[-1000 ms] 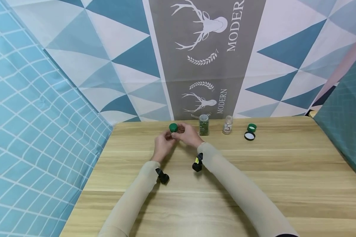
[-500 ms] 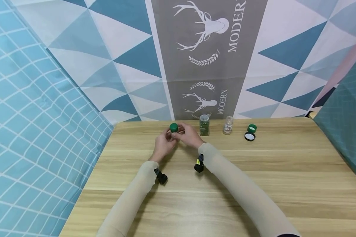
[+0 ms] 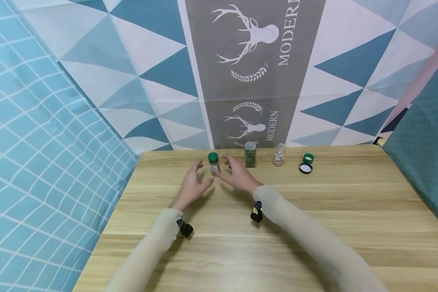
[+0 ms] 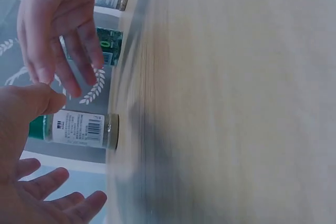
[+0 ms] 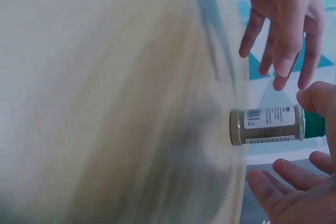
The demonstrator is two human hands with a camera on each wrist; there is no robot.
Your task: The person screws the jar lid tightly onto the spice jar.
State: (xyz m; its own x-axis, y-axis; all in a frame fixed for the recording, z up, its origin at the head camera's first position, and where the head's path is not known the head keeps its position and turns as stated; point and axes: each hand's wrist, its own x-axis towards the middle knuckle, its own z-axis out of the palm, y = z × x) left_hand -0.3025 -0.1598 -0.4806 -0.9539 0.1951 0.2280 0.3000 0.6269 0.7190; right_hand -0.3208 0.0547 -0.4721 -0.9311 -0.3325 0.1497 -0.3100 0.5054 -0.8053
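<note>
A small spice jar point(image 3: 214, 165) with a green cap stands upright near the table's back edge. Its white barcode label point(image 4: 79, 128) faces the left wrist camera. My left hand point(image 3: 192, 184) is spread to the left of the jar, fingers apart and holding nothing. On the jar's other side, my right hand point(image 3: 239, 175) has its fingers loosely parted, with no grip on the jar. In the right wrist view the jar point(image 5: 268, 125) shows between the thumb and fingers of the right hand point(image 5: 304, 182), apart from them.
Right of the hands stands an uncapped square jar of green herbs point(image 3: 250, 155). Beyond it is a small clear glass jar point(image 3: 279, 155) without a lid. A green cap point(image 3: 308, 158) and a black lid point(image 3: 305, 168) lie farther right on the wooden table point(image 3: 241, 251).
Both hands have let go of the green-capped jar and drawn apart, the left hand moving left and toward the body. The jar now stands free.
</note>
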